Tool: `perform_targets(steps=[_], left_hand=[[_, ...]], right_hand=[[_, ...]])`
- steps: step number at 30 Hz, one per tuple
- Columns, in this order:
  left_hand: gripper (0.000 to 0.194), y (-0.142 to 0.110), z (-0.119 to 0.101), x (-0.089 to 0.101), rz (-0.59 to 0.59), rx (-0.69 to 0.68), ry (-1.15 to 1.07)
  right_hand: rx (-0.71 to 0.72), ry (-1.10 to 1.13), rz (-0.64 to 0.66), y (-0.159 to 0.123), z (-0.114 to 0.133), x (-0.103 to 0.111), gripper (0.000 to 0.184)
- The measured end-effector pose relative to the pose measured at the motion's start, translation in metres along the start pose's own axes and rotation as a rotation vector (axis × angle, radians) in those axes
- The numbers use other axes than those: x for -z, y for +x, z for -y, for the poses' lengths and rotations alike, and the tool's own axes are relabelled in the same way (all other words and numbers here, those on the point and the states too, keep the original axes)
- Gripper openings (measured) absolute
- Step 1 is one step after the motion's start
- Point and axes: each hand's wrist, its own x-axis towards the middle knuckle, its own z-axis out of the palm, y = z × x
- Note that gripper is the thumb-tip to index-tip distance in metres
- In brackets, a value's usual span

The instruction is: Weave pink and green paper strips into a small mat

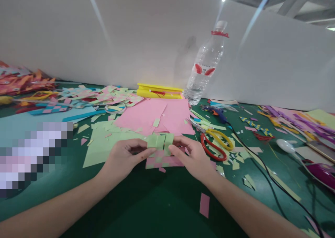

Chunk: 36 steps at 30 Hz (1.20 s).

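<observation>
My left hand [131,154] pinches the left side of a small piece of green paper [156,141], thumb in front and fingers behind. At its right side, my right hand [190,154] grips the green paper in the same way. A narrow dark slit shows between two parts of the paper. Just below lies a woven strip of pink and green paper [154,163], partly covered by the green piece and my right hand. Scissors [216,140] with one red and one yellow handle rest to the right of my right hand.
Pink sheets [172,114] and a green sheet [96,145] lie behind and left. A tilted plastic bottle [206,63] leans near the wall. A glue gun [216,112] with a black cord stands right, among paper scraps. Woven strips [110,95] are heaped left.
</observation>
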Motion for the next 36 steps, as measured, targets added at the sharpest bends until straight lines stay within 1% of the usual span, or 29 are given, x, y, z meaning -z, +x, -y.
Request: perform_targets(steps=[3, 5, 6, 7, 9, 11, 12, 14, 16, 17, 18, 19, 20, 24, 26, 30, 31, 33, 36], left_hand=[[0.031, 0.004, 0.006, 0.006, 0.001, 0.056, -0.015], [0.047, 0.005, 0.012, 0.009, -0.012, 0.069, 0.004], [0.054, 0.006, 0.015, 0.011, -0.014, 0.034, 0.052], [0.058, 0.006, 0.018, 0.012, -0.019, -0.028, 0.120], [0.058, 0.006, 0.021, 0.014, -0.040, -0.188, 0.311], [0.054, 0.006, 0.022, 0.014, -0.021, -0.361, 0.475], [0.052, 0.005, 0.022, 0.013, 0.020, -0.441, 0.531], [0.048, 0.004, 0.022, 0.010, 0.162, -0.569, 0.594], [0.046, 0.003, 0.022, 0.007, 0.320, -0.638, 0.638], [0.046, 0.002, 0.022, 0.006, 0.378, -0.654, 0.656], [0.045, 0.002, 0.022, 0.006, 0.405, -0.662, 0.667], [0.043, 0.002, 0.022, 0.006, 0.400, -0.658, 0.671], [0.041, 0.003, 0.022, 0.006, 0.368, -0.649, 0.667], [0.034, 0.004, 0.019, 0.013, 0.154, -0.610, 0.631], [0.032, 0.002, 0.019, 0.019, 0.109, -0.603, 0.640], [0.026, -0.010, 0.026, 0.032, 0.156, -0.539, 0.697], [0.027, -0.014, 0.028, 0.035, 0.169, -0.545, 0.699], [0.031, -0.020, 0.032, 0.040, 0.176, -0.512, 0.698], [0.029, -0.024, 0.032, 0.043, 0.168, -0.471, 0.704]], right_hand=[[-0.044, 0.002, -0.024, 0.002, -0.008, 0.000, 0.031], [-0.053, -0.044, -0.039, 0.004, -0.013, 0.000, 0.032], [-0.048, -0.075, -0.049, 0.004, -0.014, 0.001, 0.032], [-0.035, -0.107, -0.064, 0.005, -0.015, 0.001, 0.030], [0.015, -0.171, -0.099, 0.005, -0.015, 0.002, 0.027], [0.092, -0.238, -0.132, 0.006, -0.015, 0.003, 0.023], [0.141, -0.271, -0.142, 0.006, -0.014, 0.002, 0.020], [0.248, -0.335, -0.152, 0.006, -0.014, 0.002, 0.014], [0.351, -0.386, -0.164, 0.006, -0.015, 0.001, 0.012], [0.396, -0.401, -0.160, 0.007, -0.015, 0.002, 0.012], [0.435, -0.411, -0.150, 0.007, -0.016, 0.002, 0.012], [0.470, -0.422, -0.125, 0.007, -0.016, 0.003, 0.012], [0.506, -0.437, -0.086, 0.007, -0.017, 0.005, 0.011], [0.640, -0.531, 0.075, 0.007, -0.017, 0.009, 0.018], [0.685, -0.567, 0.116, 0.006, -0.016, 0.009, 0.023], [0.705, -0.612, 0.165, 0.004, -0.012, 0.006, 0.025], [0.702, -0.620, 0.170, 0.003, -0.011, 0.006, 0.025], [0.692, -0.630, 0.165, 0.002, -0.010, 0.004, 0.026], [0.682, -0.623, 0.140, 0.002, -0.011, 0.004, 0.026]])
